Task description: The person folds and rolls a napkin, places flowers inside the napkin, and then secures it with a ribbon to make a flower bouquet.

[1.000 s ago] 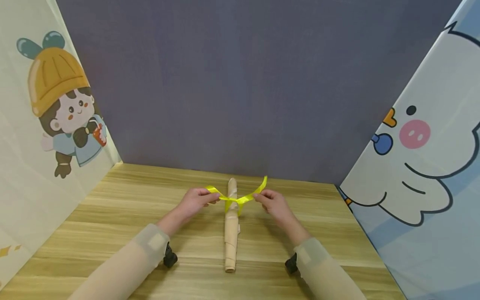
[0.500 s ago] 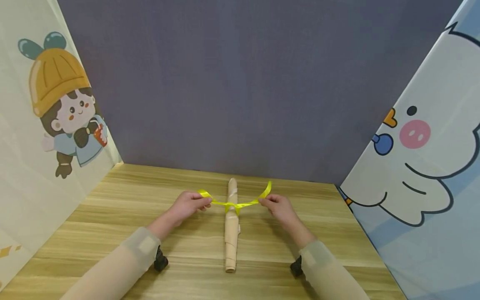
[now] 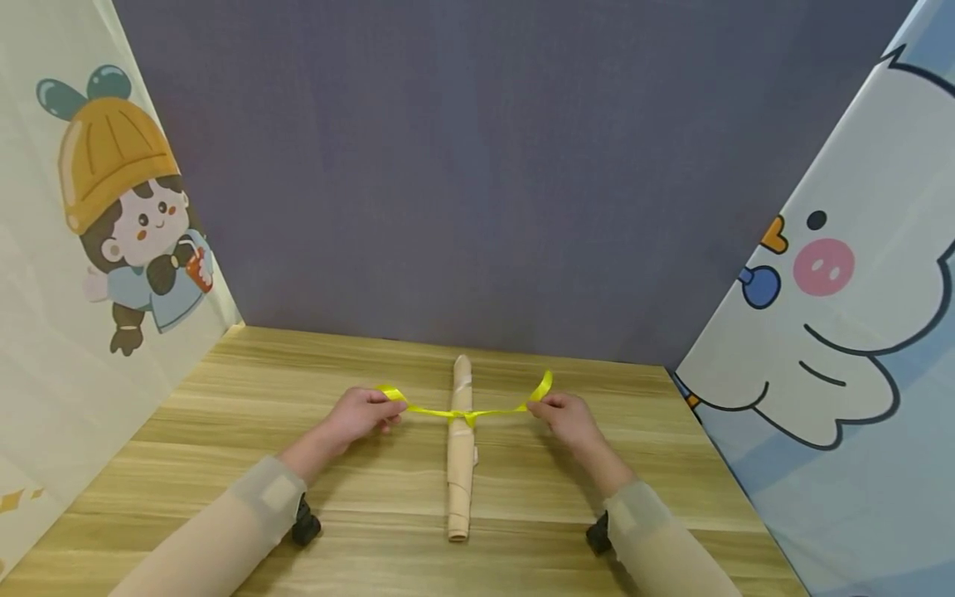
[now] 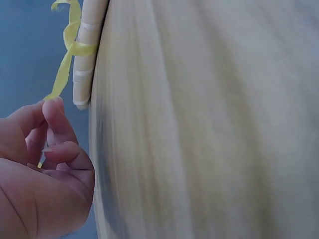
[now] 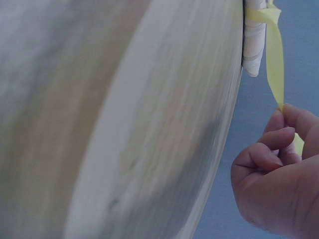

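A long beige roll [image 3: 460,473], wrapped in overlapping turns, lies on the table pointing away from me. Around its upper part goes a yellow ribbon [image 3: 433,412], crossed on top at the middle. My left hand [image 3: 363,414] pinches one side of the ribbon between thumb and finger, left of the roll. On the other side my right hand [image 3: 569,416] pinches the opposite length. Both lengths run nearly straight out from the crossing, and a loose tail sticks up beyond each hand. In the left wrist view the ribbon [image 4: 62,74] stretches from the fingertips to the roll [image 4: 85,62].
The wood-grain table [image 3: 373,531] meets a dark grey-blue panel [image 3: 462,182] at the back. Side panels with cartoon prints stand at the left [image 3: 45,332] and right [image 3: 880,497]. A black wrist camera sits under each sleeve.
Both hands have moved apart and slightly toward me, still pinching the ribbon. Its two lengths have straightened, and the crossing has drawn down against the roll. The roll stays in place.
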Motion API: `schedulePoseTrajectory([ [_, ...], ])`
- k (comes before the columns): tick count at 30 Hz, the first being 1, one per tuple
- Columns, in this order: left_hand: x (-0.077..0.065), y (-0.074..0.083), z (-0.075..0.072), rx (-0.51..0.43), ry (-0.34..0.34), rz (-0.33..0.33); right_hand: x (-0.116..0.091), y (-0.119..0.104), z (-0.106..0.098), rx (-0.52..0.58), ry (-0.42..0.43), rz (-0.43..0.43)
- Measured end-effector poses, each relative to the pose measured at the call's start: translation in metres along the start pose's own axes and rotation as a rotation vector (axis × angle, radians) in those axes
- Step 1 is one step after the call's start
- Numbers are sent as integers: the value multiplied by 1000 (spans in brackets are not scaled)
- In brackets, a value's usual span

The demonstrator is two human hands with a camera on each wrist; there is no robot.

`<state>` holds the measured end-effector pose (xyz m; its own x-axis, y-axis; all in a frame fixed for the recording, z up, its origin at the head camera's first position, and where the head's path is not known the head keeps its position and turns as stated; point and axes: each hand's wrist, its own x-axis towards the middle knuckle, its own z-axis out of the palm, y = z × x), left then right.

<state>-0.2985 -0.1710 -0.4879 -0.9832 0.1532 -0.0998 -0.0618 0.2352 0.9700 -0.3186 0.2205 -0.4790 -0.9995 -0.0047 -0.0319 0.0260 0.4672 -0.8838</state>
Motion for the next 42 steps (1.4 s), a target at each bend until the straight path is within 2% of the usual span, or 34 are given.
schedulePoseTrajectory([
  [4,-3,-1,-4,12,13,-50,-1,3,-3,-8,10,14],
  [9,-4,-3,-9,48,30,-74,-2,6,-5,-27,8,13],
  [17,-8,-3,-13,59,-4,-91,-2,9,-6,-33,-14,30],
  [25,-9,-1,-12,42,-11,-100,-2,9,-6,-17,-53,73],
  [31,-9,-1,-12,41,-22,-102,-6,9,-10,-26,-82,74],
  [36,-9,-2,-18,82,28,-117,-7,12,-17,-16,-77,88],
  [39,-8,0,-21,113,62,-74,-6,13,-20,-5,-63,81],
  [42,-5,5,-19,136,46,16,-4,9,-20,-23,-66,47],
])
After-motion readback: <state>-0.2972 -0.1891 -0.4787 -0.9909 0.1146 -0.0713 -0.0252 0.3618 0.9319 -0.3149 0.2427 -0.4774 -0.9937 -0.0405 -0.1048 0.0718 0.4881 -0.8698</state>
